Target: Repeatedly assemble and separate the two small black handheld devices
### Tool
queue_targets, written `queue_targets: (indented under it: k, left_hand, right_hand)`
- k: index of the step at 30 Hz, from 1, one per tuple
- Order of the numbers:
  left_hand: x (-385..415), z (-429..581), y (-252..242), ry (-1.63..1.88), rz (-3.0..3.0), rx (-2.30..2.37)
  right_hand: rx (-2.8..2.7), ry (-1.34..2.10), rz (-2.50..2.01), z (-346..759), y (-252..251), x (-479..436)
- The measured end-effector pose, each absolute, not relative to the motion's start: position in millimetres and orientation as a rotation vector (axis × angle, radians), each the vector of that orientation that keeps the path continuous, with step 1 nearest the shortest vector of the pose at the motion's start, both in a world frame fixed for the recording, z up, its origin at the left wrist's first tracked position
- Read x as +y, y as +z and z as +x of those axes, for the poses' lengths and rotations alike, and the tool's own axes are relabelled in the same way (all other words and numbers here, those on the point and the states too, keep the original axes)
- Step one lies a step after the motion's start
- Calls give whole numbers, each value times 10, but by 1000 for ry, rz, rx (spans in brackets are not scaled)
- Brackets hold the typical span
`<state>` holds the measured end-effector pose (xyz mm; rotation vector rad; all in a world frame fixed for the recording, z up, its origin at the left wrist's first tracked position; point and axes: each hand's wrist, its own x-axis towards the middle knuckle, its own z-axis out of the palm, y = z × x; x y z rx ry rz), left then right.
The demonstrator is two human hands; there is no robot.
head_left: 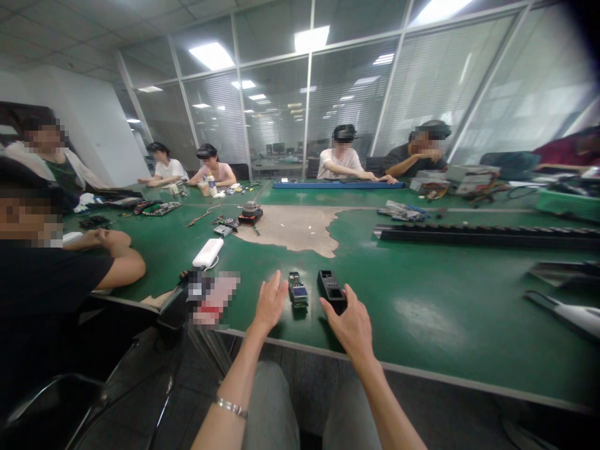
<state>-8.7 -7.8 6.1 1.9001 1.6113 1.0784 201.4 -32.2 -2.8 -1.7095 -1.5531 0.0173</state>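
Note:
A small electronic circuit board [298,292] with a bluish display lies on the green table in front of me. My left hand [272,304] is just to its left, held open with nothing in it. Right of the board sits a black plastic housing [330,286] with cut-outs in its face. My right hand [352,322] is at the near end of this housing, thumb and fingers spread around its sides. Whether those fingertips touch it I cannot tell.
A white power bank [207,252] with a cable lies to the left, where a co-worker's arms [117,253] rest on the table. Long black rails [482,235] lie at the right. A speaker-like part [250,212] stands farther back, and other people sit around the table.

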Motion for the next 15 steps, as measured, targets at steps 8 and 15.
queue_targets:
  k: [8, 15]
  left_hand:
    - [-76, -115, 55, 1140, 1837, 1590]
    - [-90, -128, 54, 1231, 1751, 1555]
  right_hand:
    - [-1605, 7, -1768, 2000, -33, -336]
    - [-1496, 107, -1667, 1845, 227, -390]
